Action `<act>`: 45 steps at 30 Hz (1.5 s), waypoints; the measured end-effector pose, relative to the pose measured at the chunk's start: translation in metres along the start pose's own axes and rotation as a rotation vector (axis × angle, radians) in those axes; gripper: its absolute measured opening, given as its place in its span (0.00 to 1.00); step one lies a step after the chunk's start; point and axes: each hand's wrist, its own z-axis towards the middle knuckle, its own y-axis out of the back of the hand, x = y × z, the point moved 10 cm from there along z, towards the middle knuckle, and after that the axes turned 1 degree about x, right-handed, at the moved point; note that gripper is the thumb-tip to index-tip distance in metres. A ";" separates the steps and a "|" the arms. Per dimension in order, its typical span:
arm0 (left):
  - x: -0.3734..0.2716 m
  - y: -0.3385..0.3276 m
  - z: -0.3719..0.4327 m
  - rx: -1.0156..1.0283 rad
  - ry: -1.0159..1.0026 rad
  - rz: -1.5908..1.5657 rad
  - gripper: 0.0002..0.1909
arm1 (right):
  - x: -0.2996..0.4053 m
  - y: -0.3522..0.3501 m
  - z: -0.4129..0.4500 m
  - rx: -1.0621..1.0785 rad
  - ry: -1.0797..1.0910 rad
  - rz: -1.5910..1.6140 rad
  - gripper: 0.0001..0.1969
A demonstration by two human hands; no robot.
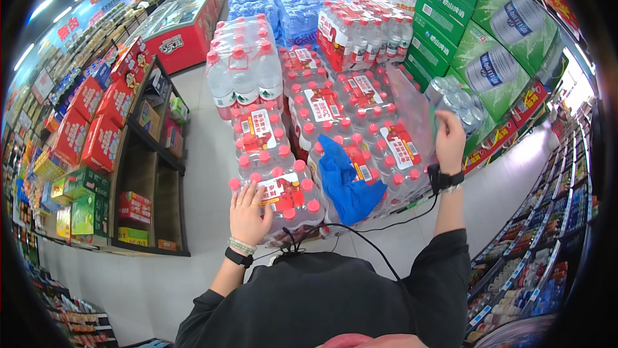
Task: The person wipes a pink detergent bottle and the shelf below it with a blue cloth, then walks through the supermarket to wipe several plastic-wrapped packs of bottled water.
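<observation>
My left hand lies with fingers spread on the near left shrink-wrapped pack of red-capped water bottles. My right hand is raised at the right with its fingers curled, gripping the edge of a clear plastic film that stretches over the right-hand bottle packs. Just beyond that hand stands a wrapped pack of silver cans. Between my hands a crumpled blue cloth rests on the bottle packs. A black cable runs in front of my body.
Taller packs of large bottles and blue-wrapped bottles stand at the back. Green beer cartons are stacked at the right. A shelf unit and a red chest freezer stand to the left, long store shelves at the lower right.
</observation>
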 end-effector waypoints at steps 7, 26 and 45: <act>-0.001 0.000 0.002 -0.003 -0.010 -0.010 0.21 | -0.007 -0.008 0.062 -0.033 0.042 -0.148 0.14; 0.002 -0.003 0.004 0.036 0.005 -0.029 0.22 | 0.020 -0.235 0.138 0.338 0.031 -0.689 0.09; 0.003 -0.002 0.004 0.036 0.024 -0.037 0.22 | -0.047 -0.241 -0.053 1.084 -0.209 -0.617 0.24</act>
